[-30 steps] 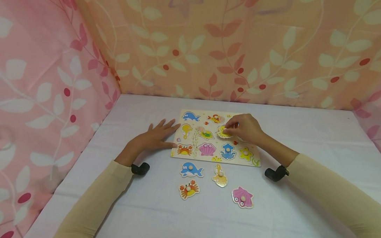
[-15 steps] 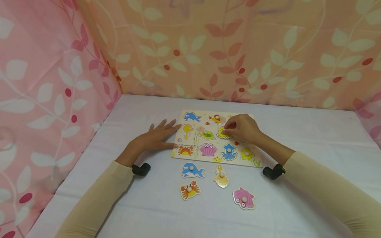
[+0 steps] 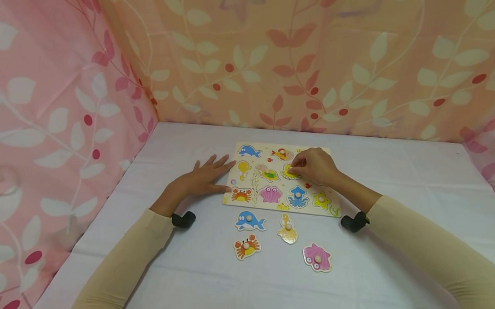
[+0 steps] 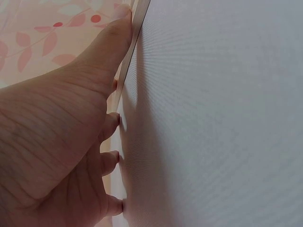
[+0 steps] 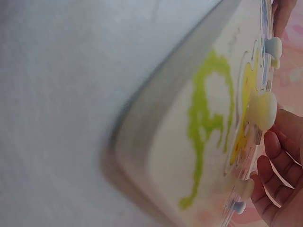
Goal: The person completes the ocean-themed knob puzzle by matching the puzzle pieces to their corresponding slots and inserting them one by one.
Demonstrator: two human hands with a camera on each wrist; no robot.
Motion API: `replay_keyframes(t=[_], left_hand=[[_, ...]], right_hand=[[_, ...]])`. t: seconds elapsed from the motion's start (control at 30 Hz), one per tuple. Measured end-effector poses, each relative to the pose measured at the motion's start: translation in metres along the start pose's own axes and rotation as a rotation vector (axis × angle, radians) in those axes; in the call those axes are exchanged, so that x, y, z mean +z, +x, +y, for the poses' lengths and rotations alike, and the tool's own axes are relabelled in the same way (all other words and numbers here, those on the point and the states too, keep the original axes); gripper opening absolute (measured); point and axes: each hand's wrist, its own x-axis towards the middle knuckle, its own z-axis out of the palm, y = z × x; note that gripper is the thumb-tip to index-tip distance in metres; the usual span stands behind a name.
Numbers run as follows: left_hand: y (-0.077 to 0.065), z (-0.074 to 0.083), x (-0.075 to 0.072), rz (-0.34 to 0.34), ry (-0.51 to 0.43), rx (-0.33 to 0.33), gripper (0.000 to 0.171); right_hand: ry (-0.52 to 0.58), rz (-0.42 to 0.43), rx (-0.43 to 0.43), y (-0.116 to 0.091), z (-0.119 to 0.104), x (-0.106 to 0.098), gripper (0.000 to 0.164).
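Observation:
A wooden peg-puzzle board (image 3: pixel 266 206) with sea animals lies flat on the white cloth. My right hand (image 3: pixel 318 166) reaches over its right part and pinches a yellow puzzle piece (image 3: pixel 289 174) between thumb and fingers, close over the board; its knob is hidden by the fingertips. In the right wrist view the right hand (image 5: pixel 284 175) shows behind the knobbed starfish piece (image 5: pixel 245 109). My left hand (image 3: pixel 201 178) lies with fingers spread, its thumb and a fingertip at the board's left edge. The left wrist view shows the left thumb (image 4: pixel 111 42) against that edge.
In front of the board lie a blue whale piece (image 3: pixel 249 224), a seahorse piece (image 3: pixel 285 236), a crab piece (image 3: pixel 241 253) and a pink shell piece (image 3: pixel 317 251). A turtle piece (image 3: pixel 273 177), fish piece (image 3: pixel 289 156) and squid piece (image 3: pixel 297 203) sit on the board. Patterned curtains (image 3: pixel 241 99) stand behind.
The yellow piece has settled slightly lower onto the board under my right fingers, and the right forearm has shifted a little left. My left hand keeps its place.

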Motion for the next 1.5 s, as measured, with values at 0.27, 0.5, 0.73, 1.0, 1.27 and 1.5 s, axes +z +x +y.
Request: replay_keyframes(t=[0.27,0.5,0.73,1.0,1.27,1.5], left_hand=[[-0.0006,0.001,-0.0008,-0.001,-0.004,-0.008,0.093],[-0.0006,0.001,-0.0008,-0.003,0.001,-0.013,0.092],[-0.0015,0.0021,-0.0018,-0.003,-0.001,-0.021,0.092],[-0.0019,0.0024,-0.0012,-0.005,-0.008,-0.023,0.092],[-0.0026,0.0017,-0.0016,0.001,-0.002,-0.014,0.093],[-0.0024,0.0016,-0.002,-0.004,-0.003,-0.014,0.093]], right_hand=[[0.004,0.002,0.004,0.0017,0.0021,0.0006,0.018],[0.009,-0.005,0.007,0.0019,0.0018,-0.0001,0.018],[0.016,-0.01,0.013,0.0017,0.0011,-0.0005,0.018],[0.018,-0.013,0.011,0.0013,-0.0013,0.0,0.018],[0.005,-0.015,-0.003,0.0016,-0.0015,-0.0005,0.018],[0.004,-0.02,-0.005,0.003,0.0,0.0002,0.017]])
